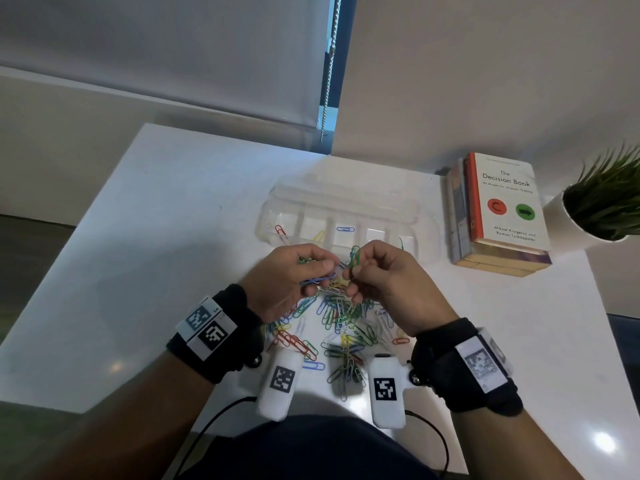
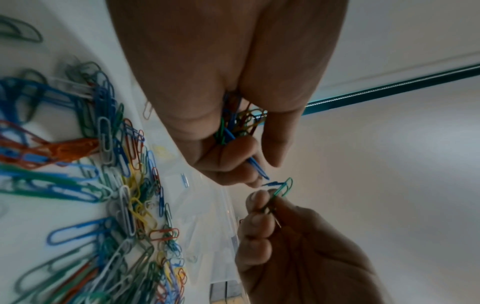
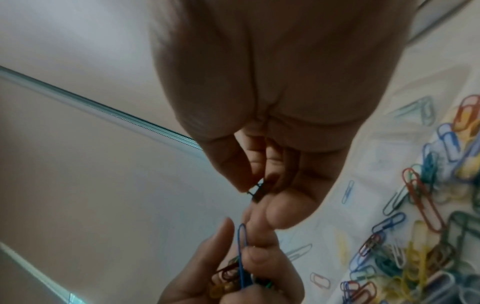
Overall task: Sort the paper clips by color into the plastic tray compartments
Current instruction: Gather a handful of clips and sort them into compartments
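Nearest to me, a loose heap of paper clips (image 1: 341, 327) in blue, green, red, yellow and white lies spread on the white table (image 1: 166, 209), between my two wrists and just beyond them.

Above the far part of that heap I hold both hands raised and close together, fingertips almost meeting. My left hand (image 1: 292, 278) is curled around a small bunch of mixed clips (image 2: 239, 123), with green, blue and brownish ones showing in the palm, and a blue clip (image 2: 255, 166) pokes out past my fingertips toward the other hand. My right hand (image 1: 384, 275) pinches a green clip (image 1: 355, 258) between thumb and forefinger, its loop sticking up; the other fingers are curled in beneath.

Just beyond my hands sits the clear plastic tray (image 1: 273, 206), its lid folded back on the far side. A red clip (image 1: 280, 231) lies in the leftmost compartment, a yellow clip (image 1: 318, 236) in the next, and a blue one (image 1: 345, 229) in the third. A green clip (image 1: 401, 242) shows at the rightmost compartment, partly hidden behind my right hand.

To the right of the tray lies a stack of books (image 1: 498, 216), and farther right a potted plant (image 1: 606, 199) in a white pot.
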The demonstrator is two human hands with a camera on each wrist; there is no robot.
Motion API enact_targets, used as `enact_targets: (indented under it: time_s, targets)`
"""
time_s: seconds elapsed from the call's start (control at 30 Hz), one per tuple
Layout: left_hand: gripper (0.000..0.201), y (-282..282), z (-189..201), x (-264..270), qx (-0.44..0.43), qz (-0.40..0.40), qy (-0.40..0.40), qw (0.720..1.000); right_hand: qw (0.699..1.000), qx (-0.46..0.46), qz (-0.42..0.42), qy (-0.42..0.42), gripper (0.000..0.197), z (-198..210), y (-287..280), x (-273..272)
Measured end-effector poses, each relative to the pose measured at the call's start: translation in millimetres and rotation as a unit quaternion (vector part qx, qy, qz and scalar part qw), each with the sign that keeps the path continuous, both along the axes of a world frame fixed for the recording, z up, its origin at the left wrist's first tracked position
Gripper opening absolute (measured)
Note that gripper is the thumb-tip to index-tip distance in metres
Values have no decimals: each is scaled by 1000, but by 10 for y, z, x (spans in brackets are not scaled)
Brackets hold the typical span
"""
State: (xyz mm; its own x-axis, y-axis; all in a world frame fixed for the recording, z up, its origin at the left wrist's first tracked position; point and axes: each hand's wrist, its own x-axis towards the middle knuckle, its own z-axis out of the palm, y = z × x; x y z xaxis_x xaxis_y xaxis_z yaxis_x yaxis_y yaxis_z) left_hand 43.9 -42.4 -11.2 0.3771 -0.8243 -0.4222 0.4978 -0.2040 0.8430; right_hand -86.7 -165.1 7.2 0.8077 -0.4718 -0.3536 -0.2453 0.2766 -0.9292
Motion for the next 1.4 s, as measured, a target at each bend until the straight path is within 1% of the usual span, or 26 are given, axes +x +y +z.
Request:
enact_targets:
  time_s: [0.1,0.3,0.5,0.67,0.8,0.9,1.03,1.07,1.13,1.2,1.3,1.4]
  targets:
    - [11,-28,-18,-26,6,-22,-12,1000,1000,-8,24,9,20,8,-12,-18]
    - [13,-52,-44,3,33,-25,-44,998,999,12,25,16,19,44,-84,-92]
    - [13,-163,38,-74,21,-72,-114,991,996,83,8,-16,19,51,-101,-74]
    - [10,-188,64,-86,14,-44,-143,989,992,118,-18,-35,20,96,-113,-66]
    - [9,-155,96,-52,-3,-24,-116,993,989,131,-52,-39,19,91,-107,-70]
    - [13,-121,129,-27,-4,-19,-125,992,991,114,-65,-38,19,102,-93,-73]
    - [29,-90,198,3,-2,-24,-127,992,996,51,-68,-42,16,142,-68,-85]
    - [29,-89,218,5,-4,-23,-121,992,996,33,-68,-44,15,150,-67,-87]
    - [22,-91,257,6,-8,-23,-112,993,997,6,-67,-46,14,165,-72,-93]
    - [17,-96,274,5,-9,-23,-109,994,997,-10,-60,-44,18,185,-79,-109]
    - [17,-106,278,7,-9,-8,-98,995,998,-11,-41,-40,25,208,-82,-127]
    - [19,-103,286,16,-5,-5,-90,996,997,-2,-56,-50,25,217,-68,-127]
